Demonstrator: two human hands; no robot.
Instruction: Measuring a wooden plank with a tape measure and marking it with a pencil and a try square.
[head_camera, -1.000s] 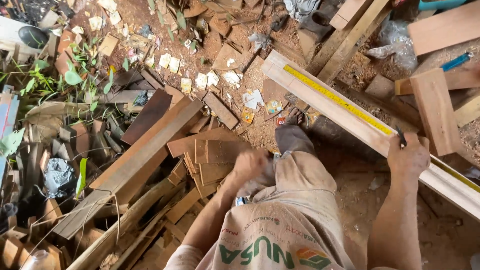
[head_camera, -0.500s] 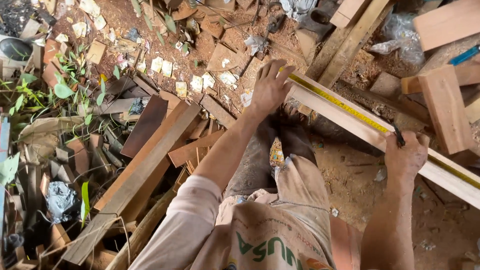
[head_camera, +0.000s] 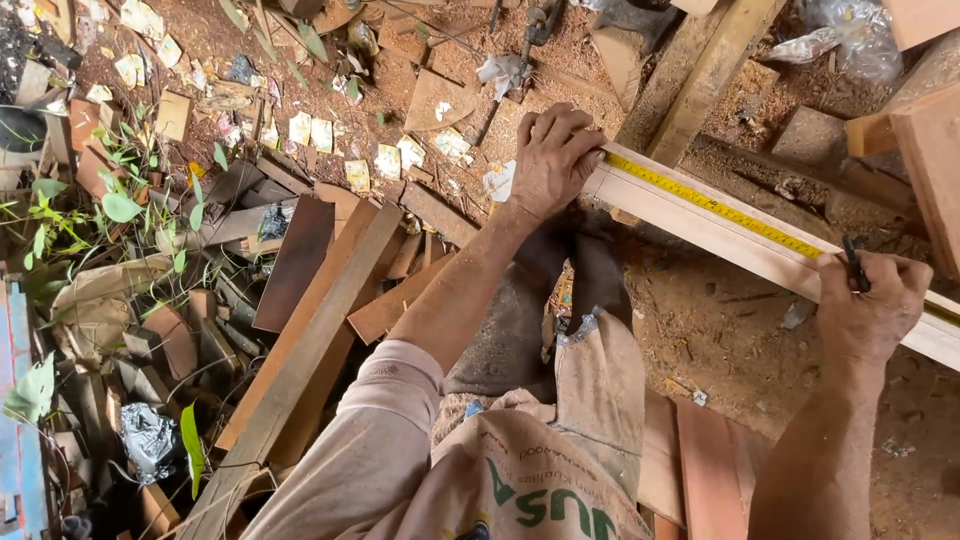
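Gripping one plank (head_camera: 700, 225): left hand (head_camera: 550, 160) clamps end; right hand (head_camera: 868, 305) pinches one pencil (head_camera: 853, 263).

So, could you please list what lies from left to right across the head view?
Green leafy plant → dark wood offcut → left hand → yellow tape measure → right hand holding a dark marker.

Left sleeve: pale pink-beige fabric, pushed up to about the elbow, with a small faint mark near the cuff.
Left hand (head_camera: 549, 160): bare, dusty, no glove or ring showing.
Right arm: bare along all that shows, no sleeve in view.
Right hand (head_camera: 872, 308): bare, dusty at the knuckles.
Apron: beige woven sacking, stained, printed with large green letters and a small orange-and-green emblem.
Trousers: grey-brown cloth, dirty and worn.
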